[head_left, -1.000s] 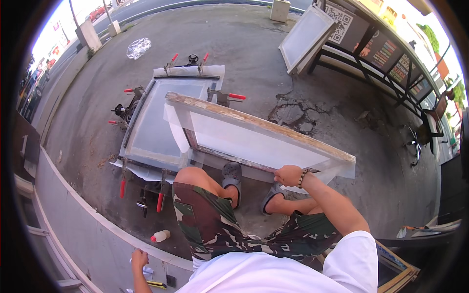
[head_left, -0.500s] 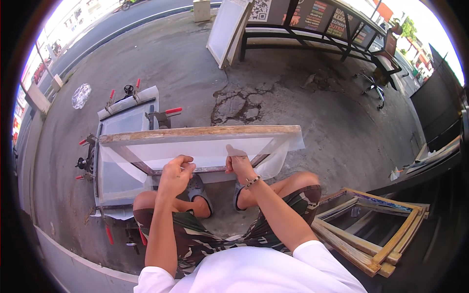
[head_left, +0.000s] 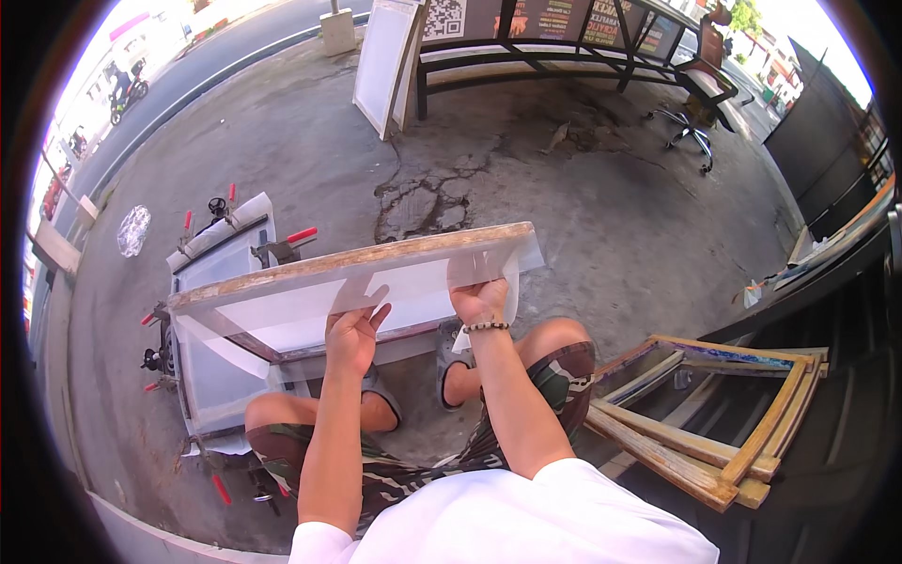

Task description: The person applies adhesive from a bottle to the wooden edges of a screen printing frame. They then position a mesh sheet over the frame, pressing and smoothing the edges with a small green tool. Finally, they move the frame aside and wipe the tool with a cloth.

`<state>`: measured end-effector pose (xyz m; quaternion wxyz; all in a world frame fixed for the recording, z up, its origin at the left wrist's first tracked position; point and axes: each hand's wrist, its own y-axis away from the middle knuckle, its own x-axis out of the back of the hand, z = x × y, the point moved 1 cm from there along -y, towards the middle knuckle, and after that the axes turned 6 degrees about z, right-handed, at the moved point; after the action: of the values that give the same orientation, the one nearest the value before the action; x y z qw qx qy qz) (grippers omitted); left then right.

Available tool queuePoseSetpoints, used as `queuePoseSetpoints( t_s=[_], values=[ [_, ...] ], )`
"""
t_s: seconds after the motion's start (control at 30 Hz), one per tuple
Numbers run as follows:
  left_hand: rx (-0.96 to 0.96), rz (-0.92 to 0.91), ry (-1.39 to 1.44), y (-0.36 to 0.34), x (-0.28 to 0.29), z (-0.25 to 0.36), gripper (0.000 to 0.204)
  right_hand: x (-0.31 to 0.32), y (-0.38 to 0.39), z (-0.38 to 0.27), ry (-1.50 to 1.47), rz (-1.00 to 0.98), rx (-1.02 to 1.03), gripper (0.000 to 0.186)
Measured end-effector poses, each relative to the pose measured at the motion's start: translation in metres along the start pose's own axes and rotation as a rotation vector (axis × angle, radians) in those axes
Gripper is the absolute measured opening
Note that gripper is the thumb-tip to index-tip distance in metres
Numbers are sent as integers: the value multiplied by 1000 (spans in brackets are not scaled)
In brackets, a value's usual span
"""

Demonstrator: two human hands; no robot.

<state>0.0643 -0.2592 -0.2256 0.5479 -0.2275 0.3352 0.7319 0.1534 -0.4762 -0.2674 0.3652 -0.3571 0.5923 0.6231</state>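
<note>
Wood frame (head_left: 357,258) w/ white mesh (head_left: 282,322) is tilted up on edge over concrete floor (head_left: 611,244), L end seen across the clamped frame (head_left: 221,265). L hand (head_left: 351,336) is placed near mid-frame — grip spread, thumb apart, fingertips partly veiled by mesh. R hand (head_left: 480,301) is set toward R end — fingers blurred behind mesh, can't tell if anything's pinched.
</note>
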Motion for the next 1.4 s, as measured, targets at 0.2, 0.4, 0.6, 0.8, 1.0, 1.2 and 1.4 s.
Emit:
queuePoseSetpoints(
  t_s=[0.2,0.4,0.6,0.8,1.0,1.2,1.4],
  values=[
    [-26,50,3,-14,-16,12,47,-41,3,5,12,69,-31,27],
    [-66,-75,54,-36,-65,71,36,-157,8,4,126,-271,-46,31],
    [-63,-331,326,-54,-132,109,39,-310,36,-15,518,-498,60,36],
    [-26,-493,331,-35,-150,68,50,-392,47,-21,601,-368,-11,26],
    [230,-827,-1152,19,-81,48,40,-384,65,-109,948,-418,251,21],
    [259,-831,-1539,23,-44,79,43,-312,103,-260,1065,-346,588,40],
    [144,-749,-1540,33,-54,86,42,-220,131,-361,1544,-174,1125,48]
  ],
)
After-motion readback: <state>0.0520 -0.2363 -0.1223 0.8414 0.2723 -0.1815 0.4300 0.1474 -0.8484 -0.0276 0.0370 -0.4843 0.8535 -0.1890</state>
